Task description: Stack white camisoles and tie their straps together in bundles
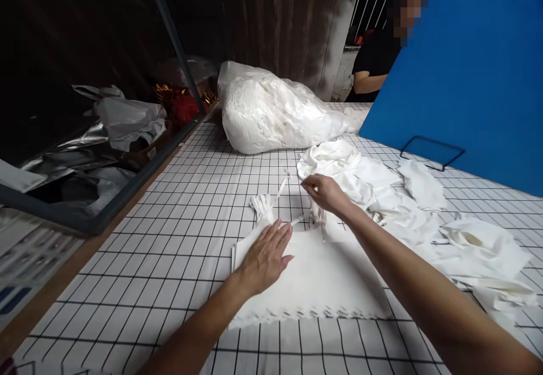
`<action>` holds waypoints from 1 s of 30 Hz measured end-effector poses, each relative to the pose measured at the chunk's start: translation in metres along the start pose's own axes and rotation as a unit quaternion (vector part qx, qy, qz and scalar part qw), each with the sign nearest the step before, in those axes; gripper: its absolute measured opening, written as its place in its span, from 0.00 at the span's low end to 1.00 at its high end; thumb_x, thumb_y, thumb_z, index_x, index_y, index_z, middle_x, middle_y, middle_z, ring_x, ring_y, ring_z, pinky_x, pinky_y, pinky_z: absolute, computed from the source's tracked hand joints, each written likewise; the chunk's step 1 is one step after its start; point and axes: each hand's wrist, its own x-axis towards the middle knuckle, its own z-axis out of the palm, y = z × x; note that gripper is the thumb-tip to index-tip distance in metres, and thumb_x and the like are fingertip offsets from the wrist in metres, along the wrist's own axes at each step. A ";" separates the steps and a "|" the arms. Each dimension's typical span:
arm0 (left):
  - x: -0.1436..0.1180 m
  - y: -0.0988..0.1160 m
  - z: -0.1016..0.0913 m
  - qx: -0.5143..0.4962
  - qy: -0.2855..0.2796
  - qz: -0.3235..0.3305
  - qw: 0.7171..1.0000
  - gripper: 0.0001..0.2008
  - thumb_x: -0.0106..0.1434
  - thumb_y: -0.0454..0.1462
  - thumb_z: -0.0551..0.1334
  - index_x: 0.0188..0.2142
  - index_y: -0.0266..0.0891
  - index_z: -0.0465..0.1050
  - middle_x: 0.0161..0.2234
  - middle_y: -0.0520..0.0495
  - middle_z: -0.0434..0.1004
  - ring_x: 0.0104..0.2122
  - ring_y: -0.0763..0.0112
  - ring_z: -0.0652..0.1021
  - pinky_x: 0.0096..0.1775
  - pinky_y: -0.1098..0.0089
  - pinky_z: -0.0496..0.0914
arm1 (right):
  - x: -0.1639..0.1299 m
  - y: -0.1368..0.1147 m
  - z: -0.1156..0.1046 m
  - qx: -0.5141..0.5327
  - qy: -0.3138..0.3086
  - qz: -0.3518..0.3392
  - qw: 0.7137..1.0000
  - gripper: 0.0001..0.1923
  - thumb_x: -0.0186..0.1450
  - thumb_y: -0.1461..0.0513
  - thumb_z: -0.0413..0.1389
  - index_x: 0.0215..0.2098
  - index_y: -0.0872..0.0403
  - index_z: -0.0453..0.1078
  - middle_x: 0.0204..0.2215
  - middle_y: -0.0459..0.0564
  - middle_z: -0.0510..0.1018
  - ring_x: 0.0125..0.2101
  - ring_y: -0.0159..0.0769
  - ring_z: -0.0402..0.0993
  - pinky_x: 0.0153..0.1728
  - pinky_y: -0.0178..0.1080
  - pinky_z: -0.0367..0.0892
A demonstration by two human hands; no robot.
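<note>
My left hand [265, 256] lies flat, fingers together, on the left part of a stack of flat white fabric pieces [314, 281] with a zigzag front edge and white straps [263, 205] at the far edge. My right hand [324, 192] reaches over the stack's far edge and pinches a thin white strap there. Both hands rest on a white table cover with a black grid [169, 239].
A loose heap of white fabric [382, 185] spreads to the right. A big clear bag stuffed with white fabric [271, 109] lies at the back. A blue board [466, 75] leans at the right, with a person in black behind it. A dark-framed bin with plastic bags [97, 143] stands left.
</note>
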 end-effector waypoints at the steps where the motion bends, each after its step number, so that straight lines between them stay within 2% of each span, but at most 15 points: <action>1: 0.001 -0.001 0.005 -0.004 -0.009 -0.001 1.000 0.26 0.72 0.43 0.52 0.65 0.31 0.57 0.66 0.38 0.58 0.68 0.54 0.54 0.64 0.52 0.61 | 0.023 0.001 0.008 -0.016 -0.009 -0.012 1.000 0.16 0.71 0.65 0.47 0.52 0.56 0.73 0.46 0.59 0.76 0.43 0.41 0.74 0.42 0.41 0.70; 4: -0.001 -0.003 0.011 -0.022 -0.030 -0.012 0.999 0.27 0.73 0.46 0.50 0.65 0.32 0.56 0.67 0.39 0.57 0.68 0.54 0.53 0.65 0.52 0.59 | 0.075 0.003 0.037 -0.039 -0.050 -0.062 0.996 0.18 0.66 0.67 0.55 0.53 0.52 0.73 0.51 0.59 0.72 0.50 0.48 0.68 0.46 0.45 0.67; 6: -0.003 -0.003 0.011 -0.037 -0.033 -0.023 0.999 0.27 0.73 0.47 0.49 0.66 0.33 0.56 0.67 0.41 0.56 0.69 0.56 0.52 0.66 0.53 0.57 | 0.094 0.004 0.052 -0.048 -0.076 -0.091 0.992 0.13 0.64 0.65 0.58 0.48 0.53 0.76 0.52 0.60 0.71 0.52 0.53 0.65 0.47 0.50 0.65; 8: -0.003 -0.003 0.009 -0.049 -0.036 -0.029 0.998 0.28 0.73 0.47 0.48 0.66 0.34 0.56 0.68 0.43 0.55 0.69 0.57 0.50 0.67 0.54 0.56 | 0.103 0.006 0.057 -0.055 -0.094 -0.115 0.987 0.09 0.66 0.64 0.56 0.43 0.56 0.76 0.51 0.62 0.71 0.52 0.55 0.63 0.47 0.52 0.63; 13: -0.002 -0.004 0.009 -0.068 -0.052 -0.036 0.996 0.29 0.73 0.49 0.46 0.66 0.34 0.55 0.69 0.43 0.53 0.70 0.57 0.48 0.68 0.54 0.53 | 0.096 0.008 0.034 -0.053 -0.102 -0.150 0.982 0.12 0.72 0.64 0.46 0.46 0.59 0.69 0.40 0.58 0.76 0.44 0.45 0.68 0.47 0.48 0.61; 16: -0.002 -0.004 0.010 -0.074 -0.060 -0.043 0.995 0.30 0.73 0.50 0.45 0.67 0.34 0.55 0.69 0.43 0.53 0.70 0.57 0.48 0.68 0.53 0.52 | 0.083 -0.005 0.026 -0.055 -0.115 -0.182 0.975 0.11 0.71 0.62 0.49 0.49 0.55 0.68 0.47 0.57 0.75 0.48 0.46 0.66 0.48 0.48 0.59; 19: -0.002 -0.004 0.010 -0.073 -0.061 -0.049 0.994 0.30 0.73 0.50 0.46 0.66 0.34 0.55 0.69 0.43 0.53 0.70 0.56 0.49 0.68 0.53 0.52 | 0.077 -0.024 0.038 -0.101 -0.154 -0.212 0.960 0.17 0.67 0.62 0.55 0.55 0.52 0.67 0.55 0.57 0.70 0.54 0.51 0.62 0.52 0.51 0.56; 23: -0.003 -0.003 0.009 -0.069 -0.053 -0.046 0.995 0.30 0.73 0.50 0.45 0.67 0.35 0.55 0.68 0.43 0.54 0.69 0.56 0.50 0.68 0.53 0.52 | 0.082 -0.042 0.055 -0.142 -0.152 -0.197 0.958 0.14 0.70 0.64 0.48 0.50 0.59 0.68 0.52 0.63 0.72 0.53 0.52 0.64 0.51 0.50 0.57; 25: -0.003 -0.003 0.009 -0.070 -0.049 -0.043 0.995 0.30 0.73 0.50 0.45 0.67 0.35 0.55 0.68 0.43 0.55 0.69 0.56 0.51 0.68 0.53 0.52 | 0.082 -0.047 0.048 -0.142 -0.152 -0.190 0.959 0.13 0.71 0.65 0.44 0.48 0.62 0.68 0.44 0.63 0.76 0.45 0.48 0.70 0.47 0.48 0.59; 27: -0.003 -0.004 0.010 -0.071 -0.041 -0.041 0.996 0.30 0.73 0.50 0.45 0.66 0.35 0.55 0.68 0.43 0.55 0.69 0.56 0.51 0.67 0.53 0.52 | 0.070 -0.052 0.029 -0.141 -0.159 -0.186 0.960 0.13 0.71 0.65 0.44 0.48 0.62 0.67 0.35 0.59 0.78 0.34 0.43 0.72 0.41 0.44 0.60; 30: -0.002 -0.005 0.012 -0.075 -0.025 -0.038 0.996 0.29 0.73 0.50 0.46 0.65 0.34 0.56 0.67 0.41 0.58 0.69 0.56 0.53 0.67 0.53 0.52 | 0.021 -0.060 -0.015 -0.117 -0.186 -0.193 0.956 0.11 0.71 0.62 0.46 0.43 0.58 0.69 0.27 0.53 0.77 0.23 0.37 0.69 0.30 0.39 0.58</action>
